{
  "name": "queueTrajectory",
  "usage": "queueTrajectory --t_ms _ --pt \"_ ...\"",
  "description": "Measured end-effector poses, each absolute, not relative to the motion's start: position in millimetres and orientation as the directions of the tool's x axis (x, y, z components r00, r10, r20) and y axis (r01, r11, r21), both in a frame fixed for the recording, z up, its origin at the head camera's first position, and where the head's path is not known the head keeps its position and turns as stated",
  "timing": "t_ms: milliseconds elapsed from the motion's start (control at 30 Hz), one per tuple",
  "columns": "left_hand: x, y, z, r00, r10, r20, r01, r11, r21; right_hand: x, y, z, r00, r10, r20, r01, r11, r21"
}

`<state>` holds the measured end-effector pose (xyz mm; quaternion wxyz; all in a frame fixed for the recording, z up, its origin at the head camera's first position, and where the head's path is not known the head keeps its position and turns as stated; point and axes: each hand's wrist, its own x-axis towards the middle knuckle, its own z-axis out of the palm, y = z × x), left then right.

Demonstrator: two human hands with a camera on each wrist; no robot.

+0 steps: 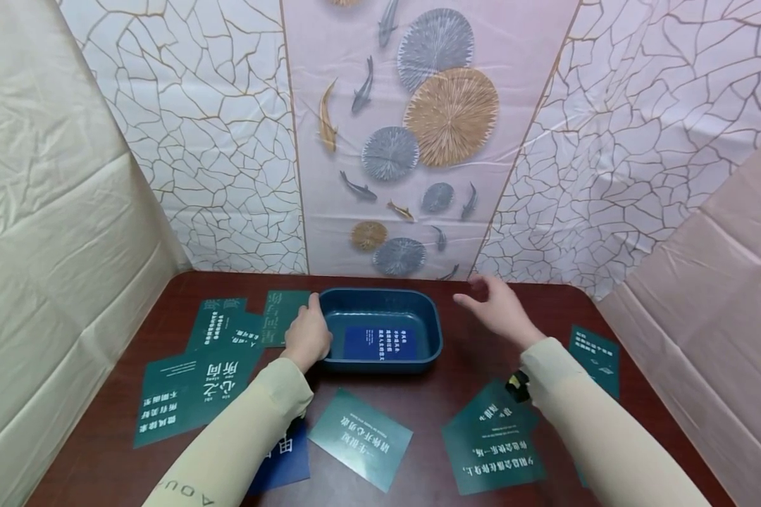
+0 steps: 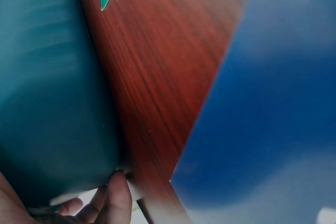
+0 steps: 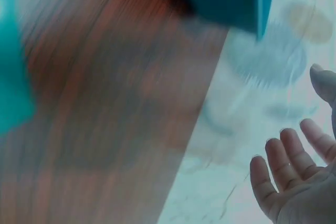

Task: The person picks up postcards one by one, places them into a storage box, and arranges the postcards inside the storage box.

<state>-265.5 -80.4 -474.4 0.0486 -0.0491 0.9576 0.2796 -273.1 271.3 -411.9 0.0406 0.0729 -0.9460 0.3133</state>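
A dark blue rectangular plastic tray point(image 1: 380, 367) stands near the back middle of the table, a blue printed card point(image 1: 380, 343) lying flat inside it. My left hand point(image 1: 308, 334) grips the tray's left end, thumb at the rim and fingers against the outer wall. In the left wrist view its fingertips point(image 2: 120, 192) curl at the tray's lower edge. To the right of the tray, my right hand point(image 1: 499, 310) hovers apart from it and holds nothing. The right wrist view shows that hand's fingers point(image 3: 286, 156) spread and loosely bent.
Green cards with white writing lie left of the tray point(image 1: 196, 387), in front of it point(image 1: 361, 438), at front right point(image 1: 495, 440) and at far right point(image 1: 596, 359). A blue card point(image 1: 285, 458) lies partly under my left forearm. Patterned cloth point(image 1: 393, 211) hangs behind the table's back edge.
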Motion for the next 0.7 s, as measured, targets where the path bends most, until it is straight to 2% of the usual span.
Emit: queueTrajectory --t_ms 367,700 --pt "-267.7 -81.2 -477.3 -0.991 -0.061 -0.117 -0.115 0.840 0.530 -250.8 355.9 -431.3 -0.996 0.085 -0.015 0.079 0.839 -0.538" --pt "-268.7 -81.5 -477.2 -0.990 -0.065 -0.127 -0.123 0.841 0.527 -243.1 404.2 -449.1 -0.960 0.277 -0.036 0.260 0.837 -0.482"
